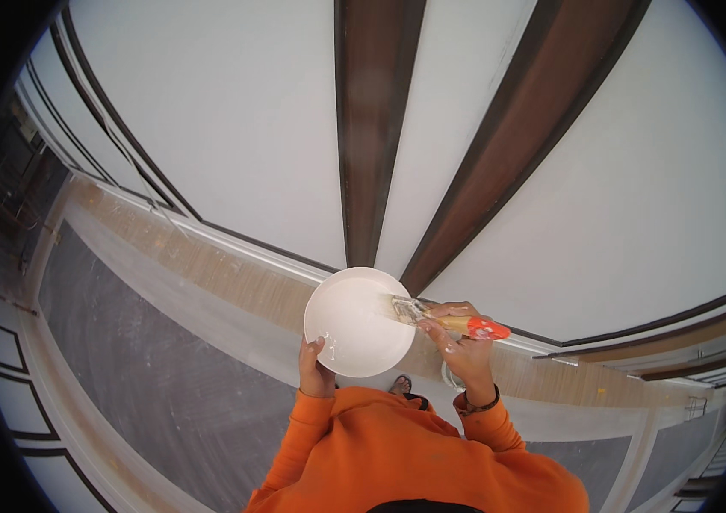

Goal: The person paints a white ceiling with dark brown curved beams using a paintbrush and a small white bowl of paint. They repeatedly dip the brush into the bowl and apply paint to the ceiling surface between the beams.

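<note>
My left hand [315, 371] grips the near left rim of a round white bowl [318, 299], its thumb over the edge. White paint seems to cover the inside, with small splashes by the thumb. In my right hand [460, 349] is a paintbrush [459, 326] with a wooden handle and a red end. Its bristles, coated in white, reach over the right rim and touch or hover just above the inside of the bowl; which, I cannot tell. Paint specks mark my right fingers.
Ahead rises a white wall [235, 111] with two dark brown vertical panels [376, 111]. A dark skirting line runs along its foot. The floor has a wooden strip [200, 250] beside the wall and a grey area [149, 342]. My foot [401, 385] shows below the bowl.
</note>
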Motion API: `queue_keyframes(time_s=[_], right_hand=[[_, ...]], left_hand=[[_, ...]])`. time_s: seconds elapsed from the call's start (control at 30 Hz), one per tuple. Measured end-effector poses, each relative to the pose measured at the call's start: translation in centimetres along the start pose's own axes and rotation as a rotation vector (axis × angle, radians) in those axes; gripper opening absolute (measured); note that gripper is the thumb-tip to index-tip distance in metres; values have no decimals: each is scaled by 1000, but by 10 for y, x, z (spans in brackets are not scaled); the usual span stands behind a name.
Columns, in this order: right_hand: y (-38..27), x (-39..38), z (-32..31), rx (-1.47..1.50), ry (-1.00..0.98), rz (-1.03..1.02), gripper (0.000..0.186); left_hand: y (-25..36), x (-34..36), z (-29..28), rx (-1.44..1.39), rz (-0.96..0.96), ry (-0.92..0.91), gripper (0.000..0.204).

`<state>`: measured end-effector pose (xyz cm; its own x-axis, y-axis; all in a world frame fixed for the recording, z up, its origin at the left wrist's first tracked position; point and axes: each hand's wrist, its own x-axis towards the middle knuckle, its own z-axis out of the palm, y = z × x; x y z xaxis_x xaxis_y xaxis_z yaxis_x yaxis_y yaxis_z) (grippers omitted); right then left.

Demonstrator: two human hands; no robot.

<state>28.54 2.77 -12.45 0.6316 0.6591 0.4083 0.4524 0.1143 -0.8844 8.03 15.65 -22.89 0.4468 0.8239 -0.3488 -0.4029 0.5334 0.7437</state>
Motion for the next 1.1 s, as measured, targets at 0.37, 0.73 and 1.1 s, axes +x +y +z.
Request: queue_keyframes(time_s=[0.37,0.73,1.1], right_hand=[[46,-31,28,716,288,446,23],[42,-51,22,867,413,324,15],[37,-25,31,846,454,70,30]], left_hand=[[-2,39,-30,102,-91,-218,52],[2,65,-10,66,-289,-442,59],[17,82,0,169,-287,-532,69]])
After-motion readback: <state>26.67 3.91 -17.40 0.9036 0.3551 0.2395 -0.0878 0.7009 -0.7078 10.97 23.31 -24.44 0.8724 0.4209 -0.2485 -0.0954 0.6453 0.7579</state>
